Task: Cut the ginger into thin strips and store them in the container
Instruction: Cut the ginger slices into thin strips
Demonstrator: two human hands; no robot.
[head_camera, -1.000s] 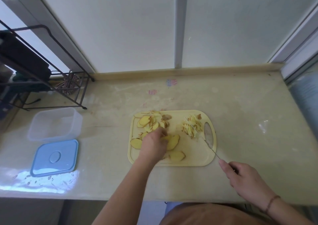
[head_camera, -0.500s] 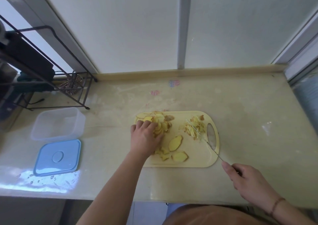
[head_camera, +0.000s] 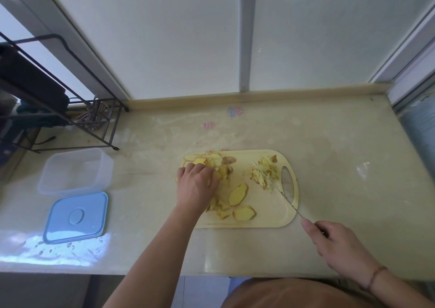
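The ginger slices (head_camera: 238,193) lie on the cutting board (head_camera: 270,216), with a small pile of strips (head_camera: 264,174) beside them. The left hand (head_camera: 196,185) curls over some slices, gathering them. The right hand (head_camera: 334,241) grips the knife (head_camera: 274,185). Next, I think, the stack needs thin cuts. The container (head_camera: 75,170) waits far left on the counter (head_camera: 341,166).

Single head-worn wide-angle view, looking forward and steeply down from above the near counter edge (head_camera: 146,269), close over the cutting board (head_camera: 266,218) at frame centre, with frosted window panels (head_camera: 176,37) filling the upper half; edges bowed by lens; no second view shares the scene.
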